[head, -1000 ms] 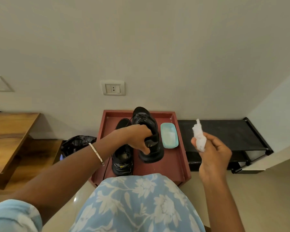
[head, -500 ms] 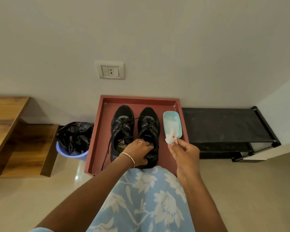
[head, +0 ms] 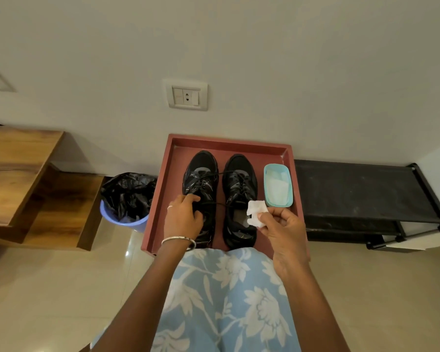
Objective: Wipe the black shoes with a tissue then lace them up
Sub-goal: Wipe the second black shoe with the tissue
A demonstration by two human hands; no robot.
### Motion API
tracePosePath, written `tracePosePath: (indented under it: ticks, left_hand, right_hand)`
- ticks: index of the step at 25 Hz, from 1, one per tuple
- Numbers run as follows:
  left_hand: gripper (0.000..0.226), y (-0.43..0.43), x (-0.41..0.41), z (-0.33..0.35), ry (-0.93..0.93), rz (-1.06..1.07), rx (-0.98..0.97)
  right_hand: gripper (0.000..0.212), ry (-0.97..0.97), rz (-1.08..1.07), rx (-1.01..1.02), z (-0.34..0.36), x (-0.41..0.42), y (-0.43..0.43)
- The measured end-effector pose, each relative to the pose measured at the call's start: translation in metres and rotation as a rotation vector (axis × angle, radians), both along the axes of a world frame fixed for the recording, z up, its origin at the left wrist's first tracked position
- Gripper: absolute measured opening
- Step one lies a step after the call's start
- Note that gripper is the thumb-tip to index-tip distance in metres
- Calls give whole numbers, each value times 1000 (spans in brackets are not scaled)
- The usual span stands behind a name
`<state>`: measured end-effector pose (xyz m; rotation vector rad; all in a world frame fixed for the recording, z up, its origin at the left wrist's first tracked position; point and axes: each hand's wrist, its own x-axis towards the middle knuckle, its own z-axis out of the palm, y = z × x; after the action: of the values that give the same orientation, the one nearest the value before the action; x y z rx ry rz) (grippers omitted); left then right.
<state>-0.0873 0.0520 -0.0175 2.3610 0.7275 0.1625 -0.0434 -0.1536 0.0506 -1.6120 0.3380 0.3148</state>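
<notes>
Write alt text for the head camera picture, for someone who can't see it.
A person's left hand grips the left shoe of a black pair standing side by side in a red tray, while the right hand pinches a crumpled white tissue over the right shoe. A teal tub sits in the tray beside the shoes.

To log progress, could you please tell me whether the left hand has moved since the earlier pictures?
Yes. The left hand has shifted left, away from the teal container, off the right black shoe onto the left black shoe.
</notes>
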Motion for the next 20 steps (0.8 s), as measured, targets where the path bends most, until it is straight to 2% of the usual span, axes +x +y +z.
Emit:
tracePosePath:
  ticks: [3, 6, 9, 13, 14, 16, 18, 20]
  left_hand:
    - [43, 7, 5, -9, 224, -164, 244]
    - [39, 4, 17, -13, 283, -162, 374]
    - [24, 3, 17, -17, 190, -79, 306]
    - [17, -5, 3, -4, -22, -8, 271]
    - [19, -13, 0, 4, -62, -52, 206]
    - [29, -39, -5, 21, -93, -285, -22]
    - [32, -64, -10, 28, -81, -467, -105]
    - [22, -63, -13, 23, -162, -317, -142]
  right_hand:
    - [13, 7, 34, 43, 2, -3, 11]
    - [12, 15, 44, 75, 3, -7, 16]
    - [10, 21, 26, 82, 2, -11, 13]
    - [10, 23, 34, 81, 4, -9, 9]
    - [11, 22, 19, 82, 5, -7, 9]
    - [11, 12, -38, 80, 6, -1, 8]
    - [12, 10, -91, 85, 5, 3, 10]
    - [14, 12, -103, 103, 4, 4, 11]
